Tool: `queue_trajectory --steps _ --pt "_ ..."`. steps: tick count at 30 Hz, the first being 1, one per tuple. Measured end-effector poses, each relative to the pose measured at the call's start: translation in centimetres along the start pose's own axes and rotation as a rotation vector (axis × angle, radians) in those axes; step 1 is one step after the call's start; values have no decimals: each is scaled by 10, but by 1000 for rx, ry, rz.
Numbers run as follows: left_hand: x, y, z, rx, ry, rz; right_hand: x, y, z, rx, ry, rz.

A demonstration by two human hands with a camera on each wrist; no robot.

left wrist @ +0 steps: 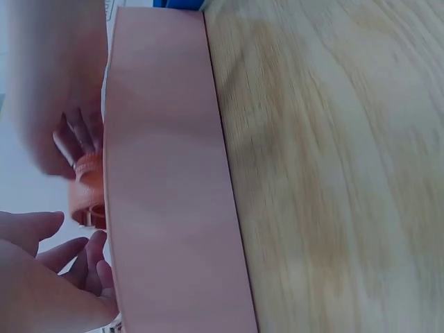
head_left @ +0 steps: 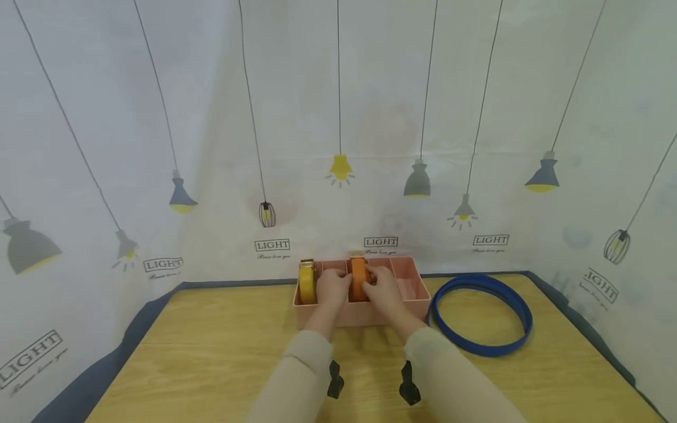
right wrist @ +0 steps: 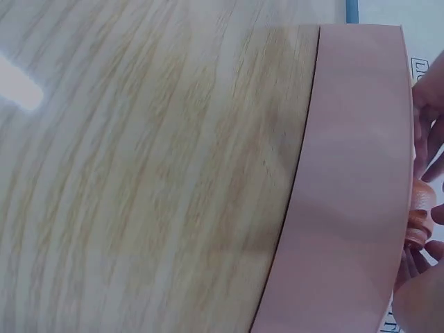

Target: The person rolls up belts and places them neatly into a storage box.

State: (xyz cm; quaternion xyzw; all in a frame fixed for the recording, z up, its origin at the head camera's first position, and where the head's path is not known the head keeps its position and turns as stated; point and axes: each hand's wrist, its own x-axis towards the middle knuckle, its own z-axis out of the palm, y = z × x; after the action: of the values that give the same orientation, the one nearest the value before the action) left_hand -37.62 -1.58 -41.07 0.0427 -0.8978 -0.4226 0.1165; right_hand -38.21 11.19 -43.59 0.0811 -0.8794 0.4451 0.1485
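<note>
Orange rolled belt [head_left: 359,281] sits between left fingers [head_left: 339,275] and right fingers [head_left: 378,274].

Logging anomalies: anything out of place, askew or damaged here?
No spill or visible damage. Mildly odd: a blue flat band lies in a wide loose loop on the wooden table, right of the pink compartmented box, while the yellow rolled strap and orange rolled strap are in it.
</note>
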Motion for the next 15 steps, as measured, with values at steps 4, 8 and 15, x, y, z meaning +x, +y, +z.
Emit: queue_trajectory --steps 4,8,15 --pt "-4 -1 -10 -2 -23 29 -4 -3 -11 -6 -34 38" --pt "-9 -1 -21 -28 -47 25 -11 -5 -25 -59 -61 8" --pt "-24 0 -38 4 -83 49 -26 -4 -49 -103 -126 -103"
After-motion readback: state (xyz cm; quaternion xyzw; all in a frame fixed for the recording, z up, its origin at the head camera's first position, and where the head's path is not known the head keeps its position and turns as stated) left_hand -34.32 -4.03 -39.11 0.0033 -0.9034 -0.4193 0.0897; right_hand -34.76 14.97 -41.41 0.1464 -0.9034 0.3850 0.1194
